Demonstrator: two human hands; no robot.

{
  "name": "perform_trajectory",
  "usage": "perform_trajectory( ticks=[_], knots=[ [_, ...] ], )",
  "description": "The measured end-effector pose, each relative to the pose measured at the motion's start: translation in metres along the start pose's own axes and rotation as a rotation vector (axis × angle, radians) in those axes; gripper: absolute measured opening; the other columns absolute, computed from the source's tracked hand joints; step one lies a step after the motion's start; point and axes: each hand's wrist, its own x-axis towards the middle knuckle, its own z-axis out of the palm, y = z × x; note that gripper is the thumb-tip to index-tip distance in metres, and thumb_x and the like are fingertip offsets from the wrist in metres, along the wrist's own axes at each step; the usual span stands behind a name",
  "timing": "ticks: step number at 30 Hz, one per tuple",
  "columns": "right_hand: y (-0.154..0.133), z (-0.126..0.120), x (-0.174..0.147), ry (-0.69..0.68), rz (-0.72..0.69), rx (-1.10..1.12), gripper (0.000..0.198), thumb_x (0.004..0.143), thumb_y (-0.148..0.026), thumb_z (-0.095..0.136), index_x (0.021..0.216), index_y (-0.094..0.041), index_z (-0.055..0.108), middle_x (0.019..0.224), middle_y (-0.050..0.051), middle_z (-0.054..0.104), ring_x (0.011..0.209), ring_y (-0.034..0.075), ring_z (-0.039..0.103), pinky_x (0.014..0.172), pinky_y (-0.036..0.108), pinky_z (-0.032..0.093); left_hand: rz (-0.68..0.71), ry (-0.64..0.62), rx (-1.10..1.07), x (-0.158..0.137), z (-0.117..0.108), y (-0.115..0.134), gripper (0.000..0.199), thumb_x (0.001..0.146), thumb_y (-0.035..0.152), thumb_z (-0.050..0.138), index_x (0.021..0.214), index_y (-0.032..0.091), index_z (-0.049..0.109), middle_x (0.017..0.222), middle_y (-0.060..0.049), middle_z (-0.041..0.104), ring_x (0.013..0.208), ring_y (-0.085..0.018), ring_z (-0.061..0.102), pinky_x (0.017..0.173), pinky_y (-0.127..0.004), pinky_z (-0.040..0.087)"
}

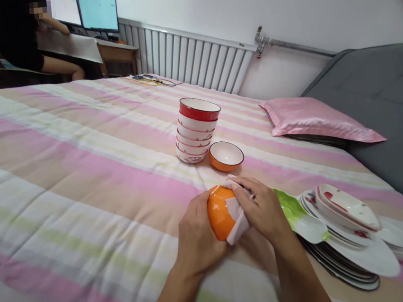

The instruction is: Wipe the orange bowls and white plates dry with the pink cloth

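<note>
The left hand [196, 230] grips an orange bowl [219, 213]; the right hand [262, 204] presses a cloth [237, 223] against its outside.

White wall [187, 5] above silver radiator [192, 57]

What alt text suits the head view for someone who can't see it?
The person's left hand grips an orange bowl over a striped bedspread while the right hand holds a pale cloth against the bowl. Beyond the hands stand a stack of bowls and another orange bowl; plates are piled at right.
</note>
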Motion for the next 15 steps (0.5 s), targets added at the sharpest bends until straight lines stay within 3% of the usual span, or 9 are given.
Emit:
perform_trajectory(
  ticks=[5, 8, 12, 15],
  knots=[
    [0.003, 0.000, 0.002, 0.001, 0.025, 0.038, 0.026, 0.091, -0.030, 0.049, 0.100, -0.023, 0.072, 0.112, 0.004, 0.070, 0.108, 0.021, 0.062, 0.096, 0.036, 0.044, -0.129, 0.026, -0.020, 0.002, -0.001, 0.001, 0.072, 0.060, 0.036, 0.072, 0.122, 0.015, 0.043, 0.114, -0.014, 0.062, 0.100, -0.029, 0.062, 0.082, -0.042, 0.052],
    [-0.003, 0.002, 0.000, -0.034, -0.092, 0.057, 0.029, 0.093, -0.028, 0.046, 0.110, -0.022, 0.069, 0.121, 0.006, 0.066, 0.116, 0.020, 0.057, 0.101, 0.035, 0.042, -0.218, 0.048, -0.042, 0.004, -0.004, 0.002, 0.073, 0.059, 0.041, 0.073, 0.121, 0.014, 0.045, 0.111, -0.014, 0.063, 0.098, -0.030, 0.062, 0.081, -0.043, 0.052],
    [-0.014, 0.006, -0.007, -0.054, -0.221, 0.003, 0.033, 0.094, -0.025, 0.044, 0.120, -0.023, 0.064, 0.133, 0.007, 0.058, 0.126, 0.020, 0.049, 0.107, 0.038, 0.039, -0.311, 0.079, -0.045, 0.006, -0.008, 0.002, 0.069, 0.058, 0.029, 0.069, 0.121, 0.012, 0.045, 0.110, -0.015, 0.063, 0.100, -0.031, 0.062, 0.083, -0.043, 0.051],
    [-0.025, 0.009, -0.013, -0.091, -0.299, -0.062, 0.035, 0.093, -0.022, 0.045, 0.124, -0.021, 0.061, 0.137, 0.009, 0.054, 0.128, 0.022, 0.047, 0.107, 0.043, 0.039, -0.360, 0.088, -0.074, 0.006, -0.009, 0.002, 0.062, 0.064, 0.030, 0.065, 0.121, 0.014, 0.046, 0.108, -0.013, 0.064, 0.096, -0.030, 0.063, 0.080, -0.043, 0.051]
  ],
)
